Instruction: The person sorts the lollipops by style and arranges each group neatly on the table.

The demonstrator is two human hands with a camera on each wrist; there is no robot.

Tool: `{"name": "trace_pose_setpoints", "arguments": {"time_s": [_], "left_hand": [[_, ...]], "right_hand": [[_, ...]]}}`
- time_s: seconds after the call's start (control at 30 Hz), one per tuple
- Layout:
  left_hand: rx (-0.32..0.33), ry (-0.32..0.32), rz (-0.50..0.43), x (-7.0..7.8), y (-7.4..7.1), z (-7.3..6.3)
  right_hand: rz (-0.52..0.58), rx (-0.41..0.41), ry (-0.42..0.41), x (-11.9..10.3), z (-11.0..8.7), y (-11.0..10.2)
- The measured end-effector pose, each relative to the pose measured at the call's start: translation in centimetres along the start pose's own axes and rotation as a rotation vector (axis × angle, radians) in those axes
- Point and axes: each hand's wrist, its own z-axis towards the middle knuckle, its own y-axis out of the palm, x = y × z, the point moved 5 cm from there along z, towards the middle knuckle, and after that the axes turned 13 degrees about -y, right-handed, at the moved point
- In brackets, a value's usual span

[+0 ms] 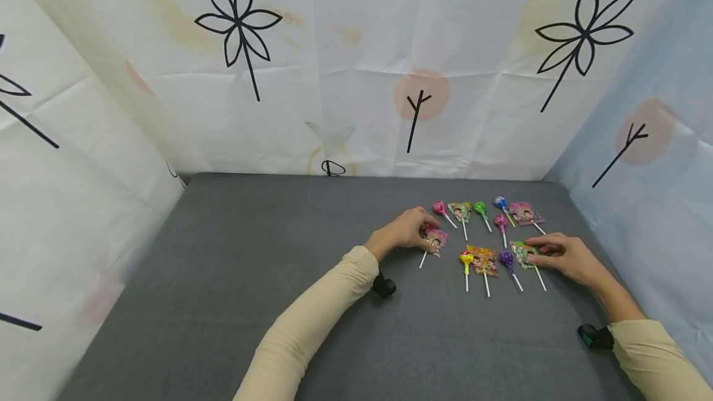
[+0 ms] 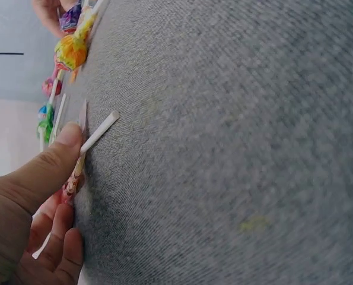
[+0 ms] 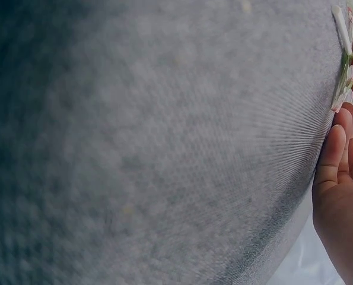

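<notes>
My left hand [image 1: 405, 229] pinches a flat lollipop in a pink printed wrapper [image 1: 437, 237] by its edges, at the left end of the candy group. In the left wrist view its white stick [image 2: 100, 132] points away past the thumb. At the right end, my right hand [image 1: 570, 257] holds a flat lollipop in a green wrapper [image 1: 520, 251] between thumb and fingers, its stick toward me. Between the hands lie a yellow ball lollipop [image 1: 466, 258], an orange-wrapped flat one [image 1: 483, 260] and a purple ball lollipop [image 1: 505, 258].
Farther back lie a pink ball lollipop [image 1: 439, 207], a green-wrapped flat one [image 1: 460, 211], a green ball one [image 1: 479, 208], a blue one [image 1: 500, 202], another pink ball [image 1: 501, 221] and a pink-wrapped flat one [image 1: 523, 213]. Patterned cloth [image 1: 356, 110] borders the grey table [image 1: 250, 265].
</notes>
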Motion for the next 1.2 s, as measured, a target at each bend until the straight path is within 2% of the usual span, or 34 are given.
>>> {"name": "trace_pose_setpoints", "arguments": {"time_s": [0.2, 0.37, 0.5, 0.77, 1.2], "left_hand": [[0.04, 0.025, 0.004, 0.2, -0.4, -0.1], [0.081, 0.048, -0.032, 0.0, -0.7, 0.0], [0.092, 0.052, -0.099, -0.5, -0.8, 0.1], [0.063, -0.008, -0.326, -1.5, -1.0, -0.3], [0.041, 0.031, -0.468, -2.2, -2.8, -1.9]], "right_hand": [[0.008, 0.001, 0.0, -0.4, 0.1, -0.1], [-0.003, 0.002, 0.007, -0.4, 0.1, 0.0], [-0.018, -0.001, -0.001, -0.3, 0.1, 0.0], [-0.029, -0.003, 0.0, -0.4, 0.3, 0.0], [-0.009, -0.006, 0.006, -0.1, 0.1, 0.0]]}}
